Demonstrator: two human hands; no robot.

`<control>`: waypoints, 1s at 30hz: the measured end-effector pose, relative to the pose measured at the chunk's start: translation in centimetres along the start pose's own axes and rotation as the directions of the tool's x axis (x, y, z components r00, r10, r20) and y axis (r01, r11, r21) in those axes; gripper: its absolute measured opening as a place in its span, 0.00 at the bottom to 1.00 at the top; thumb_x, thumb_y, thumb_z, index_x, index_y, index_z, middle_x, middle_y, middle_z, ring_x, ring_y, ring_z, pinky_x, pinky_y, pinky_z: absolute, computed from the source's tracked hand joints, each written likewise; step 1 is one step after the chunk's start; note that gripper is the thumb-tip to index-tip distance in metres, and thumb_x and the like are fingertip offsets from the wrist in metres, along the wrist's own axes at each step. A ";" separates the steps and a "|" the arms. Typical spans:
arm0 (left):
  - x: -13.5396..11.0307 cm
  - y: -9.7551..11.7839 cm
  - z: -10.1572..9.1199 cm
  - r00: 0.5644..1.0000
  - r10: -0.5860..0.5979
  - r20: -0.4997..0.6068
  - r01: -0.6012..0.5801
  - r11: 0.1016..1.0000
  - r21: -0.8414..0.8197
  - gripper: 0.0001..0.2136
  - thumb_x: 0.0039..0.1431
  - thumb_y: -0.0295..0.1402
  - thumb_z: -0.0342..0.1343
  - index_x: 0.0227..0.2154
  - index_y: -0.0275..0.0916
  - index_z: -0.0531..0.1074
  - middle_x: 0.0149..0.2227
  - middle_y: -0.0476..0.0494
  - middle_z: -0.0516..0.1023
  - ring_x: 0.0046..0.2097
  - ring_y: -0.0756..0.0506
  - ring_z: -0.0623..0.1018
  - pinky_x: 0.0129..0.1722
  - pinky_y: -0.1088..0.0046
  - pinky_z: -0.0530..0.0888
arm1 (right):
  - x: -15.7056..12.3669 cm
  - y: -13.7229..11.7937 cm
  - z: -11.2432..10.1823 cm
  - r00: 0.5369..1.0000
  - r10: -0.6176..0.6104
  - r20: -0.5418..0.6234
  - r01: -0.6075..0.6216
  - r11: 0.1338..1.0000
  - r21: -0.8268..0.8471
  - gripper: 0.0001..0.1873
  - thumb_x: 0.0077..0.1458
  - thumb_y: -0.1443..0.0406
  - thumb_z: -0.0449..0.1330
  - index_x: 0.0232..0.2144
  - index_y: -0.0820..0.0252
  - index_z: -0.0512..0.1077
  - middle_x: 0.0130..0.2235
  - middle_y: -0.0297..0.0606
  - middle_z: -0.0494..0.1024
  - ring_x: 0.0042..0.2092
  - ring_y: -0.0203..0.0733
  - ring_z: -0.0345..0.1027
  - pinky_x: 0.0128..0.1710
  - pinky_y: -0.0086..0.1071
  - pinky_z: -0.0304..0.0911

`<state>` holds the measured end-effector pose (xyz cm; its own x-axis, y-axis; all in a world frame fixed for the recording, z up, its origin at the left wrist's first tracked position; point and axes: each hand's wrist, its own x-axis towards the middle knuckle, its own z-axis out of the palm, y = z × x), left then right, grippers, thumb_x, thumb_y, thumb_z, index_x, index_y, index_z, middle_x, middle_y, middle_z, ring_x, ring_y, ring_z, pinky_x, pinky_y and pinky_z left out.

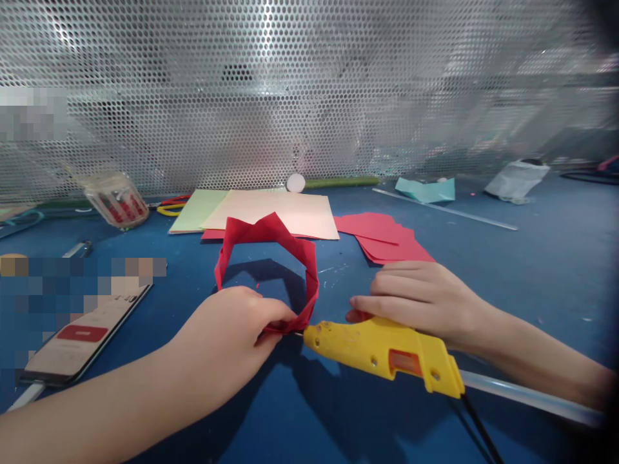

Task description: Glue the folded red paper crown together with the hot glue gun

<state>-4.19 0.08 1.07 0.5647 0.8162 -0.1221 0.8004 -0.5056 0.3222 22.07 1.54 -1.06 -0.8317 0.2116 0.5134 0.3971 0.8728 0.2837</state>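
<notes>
Burn risk is being judged highest: left hand [232, 328] fingers are being pinched shut on the red paper ring [269, 230] right at the nozzle of the glue gun [387, 351], so skin could be getting touched by hot glue or the tip. The joint could also be slipping if the pinch is being relaxed. Right hand [420, 299] is being rested just behind the gun, fingers straight and together; whether the gun is being gripped cannot be told. Ring is being stood on edge on the blue table [483, 277], just left of the nozzle, its wall kinked into uneven facets. Red sheets [387, 241] are lying well behind the gun.
</notes>
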 end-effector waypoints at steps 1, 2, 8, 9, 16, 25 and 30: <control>0.0 -0.1 0.0 1.000 0.005 -0.006 -0.005 1.000 -0.012 0.13 0.58 0.26 0.52 0.40 0.47 0.78 0.40 0.52 0.81 0.43 0.43 0.78 0.43 0.65 0.73 | 0.0 0.0 0.0 1.000 -0.002 0.006 0.002 1.000 -0.008 0.03 0.64 0.70 0.52 0.40 0.62 0.65 0.25 0.32 0.68 0.26 0.35 0.56 0.26 0.31 0.55; 0.0 -0.1 -0.1 1.000 0.009 -0.013 -0.009 1.000 -0.023 0.13 0.58 0.27 0.52 0.40 0.47 0.78 0.40 0.53 0.81 0.43 0.43 0.78 0.43 0.65 0.73 | -0.1 0.1 -0.1 1.000 -0.007 0.012 0.007 1.000 -0.015 0.03 0.63 0.69 0.52 0.39 0.62 0.65 0.24 0.32 0.68 0.26 0.35 0.57 0.26 0.31 0.55; 0.1 -0.5 -0.4 0.999 -0.001 -0.046 -0.003 0.997 -0.072 0.12 0.58 0.28 0.52 0.39 0.47 0.78 0.40 0.56 0.82 0.41 0.45 0.79 0.42 0.70 0.72 | -0.5 0.4 -0.2 0.999 -0.025 0.042 0.026 0.999 -0.040 0.04 0.63 0.67 0.53 0.38 0.62 0.67 0.23 0.32 0.67 0.25 0.36 0.57 0.26 0.31 0.56; 0.2 -0.6 -0.5 0.999 0.002 -0.049 -0.006 0.997 -0.079 0.12 0.58 0.28 0.52 0.39 0.47 0.78 0.40 0.56 0.82 0.41 0.45 0.80 0.42 0.70 0.71 | -0.5 0.5 -0.2 0.999 -0.030 0.045 0.033 0.998 -0.058 0.03 0.63 0.67 0.54 0.38 0.61 0.67 0.23 0.31 0.67 0.25 0.36 0.57 0.26 0.31 0.55; 0.2 -0.7 -0.5 0.998 0.004 -0.070 -0.012 0.993 -0.114 0.11 0.58 0.28 0.52 0.37 0.46 0.78 0.38 0.57 0.82 0.39 0.49 0.80 0.39 0.75 0.71 | -0.8 1.0 -0.6 0.993 -0.070 0.091 0.078 0.992 -0.095 0.09 0.67 0.67 0.45 0.39 0.60 0.64 0.23 0.33 0.68 0.25 0.37 0.55 0.25 0.32 0.53; 0.3 -0.4 -0.6 0.999 -0.034 -0.024 0.030 0.987 -0.159 0.13 0.60 0.26 0.48 0.38 0.45 0.77 0.39 0.58 0.82 0.40 0.49 0.79 0.39 0.74 0.70 | -0.4 0.7 -0.3 0.995 -0.038 0.097 0.039 0.999 -0.012 0.10 0.68 0.64 0.44 0.38 0.59 0.64 0.23 0.30 0.65 0.25 0.37 0.54 0.26 0.30 0.52; 0.2 -0.3 -0.8 1.000 -0.025 0.009 0.026 0.981 -0.193 0.14 0.61 0.26 0.47 0.41 0.44 0.77 0.41 0.56 0.82 0.42 0.48 0.79 0.41 0.74 0.70 | -0.5 0.8 0.2 0.983 0.110 0.150 -0.134 0.979 0.157 0.12 0.66 0.63 0.46 0.35 0.58 0.67 0.24 0.29 0.63 0.23 0.34 0.52 0.23 0.28 0.49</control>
<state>-4.45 0.64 1.67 0.5461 0.8262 -0.1384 0.7613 -0.4206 0.4935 22.71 2.20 -1.31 -0.8317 0.3699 0.4141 0.4388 0.8948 0.0820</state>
